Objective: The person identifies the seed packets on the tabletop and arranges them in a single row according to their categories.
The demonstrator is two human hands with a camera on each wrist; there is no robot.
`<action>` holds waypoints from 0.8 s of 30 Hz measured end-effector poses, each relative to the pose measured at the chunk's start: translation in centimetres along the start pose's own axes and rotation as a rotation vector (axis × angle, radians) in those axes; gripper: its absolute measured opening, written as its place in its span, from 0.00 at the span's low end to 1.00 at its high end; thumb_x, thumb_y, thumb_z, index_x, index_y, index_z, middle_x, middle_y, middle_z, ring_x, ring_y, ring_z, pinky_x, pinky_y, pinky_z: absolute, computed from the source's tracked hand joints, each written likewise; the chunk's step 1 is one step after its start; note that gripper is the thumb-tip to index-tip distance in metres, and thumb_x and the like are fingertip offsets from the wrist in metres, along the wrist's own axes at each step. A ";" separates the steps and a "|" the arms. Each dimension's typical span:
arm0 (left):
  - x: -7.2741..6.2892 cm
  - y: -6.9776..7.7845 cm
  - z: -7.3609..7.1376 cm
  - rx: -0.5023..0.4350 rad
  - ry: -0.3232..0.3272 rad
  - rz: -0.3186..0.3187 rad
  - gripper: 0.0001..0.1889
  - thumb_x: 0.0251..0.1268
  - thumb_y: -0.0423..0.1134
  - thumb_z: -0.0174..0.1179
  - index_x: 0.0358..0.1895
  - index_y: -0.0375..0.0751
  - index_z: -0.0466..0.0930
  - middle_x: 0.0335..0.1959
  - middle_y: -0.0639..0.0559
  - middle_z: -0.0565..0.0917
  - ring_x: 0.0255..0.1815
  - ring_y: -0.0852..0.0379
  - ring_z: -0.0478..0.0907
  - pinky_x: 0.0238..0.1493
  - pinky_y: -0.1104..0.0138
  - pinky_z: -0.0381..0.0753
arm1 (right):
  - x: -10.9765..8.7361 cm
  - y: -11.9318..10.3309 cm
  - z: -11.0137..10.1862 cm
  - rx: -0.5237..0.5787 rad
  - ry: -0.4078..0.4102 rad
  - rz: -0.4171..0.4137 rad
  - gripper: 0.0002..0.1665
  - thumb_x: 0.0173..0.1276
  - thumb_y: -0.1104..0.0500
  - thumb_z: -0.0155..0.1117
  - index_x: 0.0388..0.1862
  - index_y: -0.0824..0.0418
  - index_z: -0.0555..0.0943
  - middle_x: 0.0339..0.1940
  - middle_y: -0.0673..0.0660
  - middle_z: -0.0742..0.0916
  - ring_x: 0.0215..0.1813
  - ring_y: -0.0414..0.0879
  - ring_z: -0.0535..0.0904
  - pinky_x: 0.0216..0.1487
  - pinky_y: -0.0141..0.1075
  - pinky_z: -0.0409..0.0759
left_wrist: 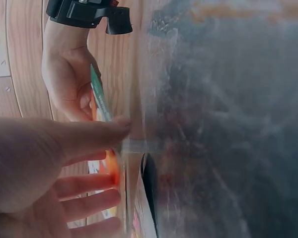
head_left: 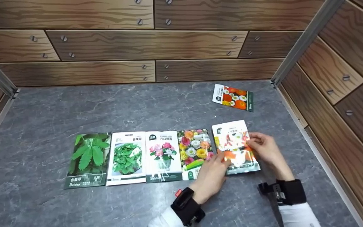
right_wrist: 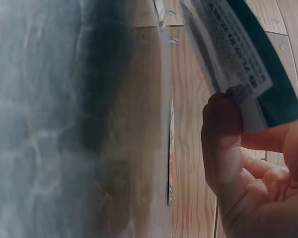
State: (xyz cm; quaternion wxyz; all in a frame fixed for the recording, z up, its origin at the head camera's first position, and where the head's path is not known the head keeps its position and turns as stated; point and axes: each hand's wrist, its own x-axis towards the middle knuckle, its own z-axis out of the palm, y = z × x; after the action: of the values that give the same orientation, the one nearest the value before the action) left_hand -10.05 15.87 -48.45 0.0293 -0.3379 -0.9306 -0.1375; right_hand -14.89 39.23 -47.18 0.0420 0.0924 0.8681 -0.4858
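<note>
A white seed packet with orange and white flowers is tilted at the right end of a row of packets. My right hand pinches its right edge between thumb and fingers; the right wrist view shows the printed back of the packet raised at that side. Fairly straight fingers of my left hand touch the packet's lower left side. Left of it lies a packet with many-coloured flowers, partly covered by the left hand. Glare hides some of the held packet's print.
Leftward in the row lie a pink-flower packet, a green-herb packet and a green-leaf packet. Another orange-and-white flower packet lies farther back. Wood-patterned walls bound the grey marbled surface.
</note>
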 end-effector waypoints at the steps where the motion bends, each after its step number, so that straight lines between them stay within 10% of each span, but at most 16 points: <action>1: 0.0 0.0 0.0 -0.003 -0.012 -0.001 0.22 0.61 0.43 0.76 0.60 0.54 0.86 0.65 0.51 0.84 0.62 0.54 0.84 0.55 0.62 0.89 | 0.0 0.0 0.2 -0.012 -0.001 -0.002 0.26 0.77 0.66 0.61 0.68 0.80 0.74 0.41 0.57 0.92 0.35 0.29 0.82 0.38 0.24 0.84; 12: -0.4 0.0 0.0 0.049 -0.089 0.004 0.17 0.70 0.46 0.69 0.59 0.51 0.88 0.70 0.48 0.81 0.71 0.52 0.80 0.64 0.59 0.86 | -0.6 0.0 1.2 -0.317 -0.033 -0.092 0.33 0.75 0.59 0.67 0.70 0.79 0.73 0.50 0.73 0.89 0.47 0.55 0.88 0.42 0.30 0.81; 24: -0.5 0.3 0.1 0.128 -0.103 -0.006 0.18 0.73 0.47 0.65 0.63 0.53 0.86 0.75 0.51 0.78 0.78 0.51 0.74 0.65 0.60 0.87 | -1.3 -0.5 2.5 -0.556 -0.037 -0.144 0.40 0.70 0.57 0.72 0.71 0.80 0.71 0.49 0.72 0.82 0.45 0.59 0.80 0.48 0.52 0.80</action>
State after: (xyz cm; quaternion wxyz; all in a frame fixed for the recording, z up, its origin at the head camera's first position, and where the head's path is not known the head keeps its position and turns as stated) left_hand -9.48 15.84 -48.54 0.0026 -0.3390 -0.9388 -0.0604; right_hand -13.79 36.67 -47.85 0.0472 0.0066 0.9714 -0.2327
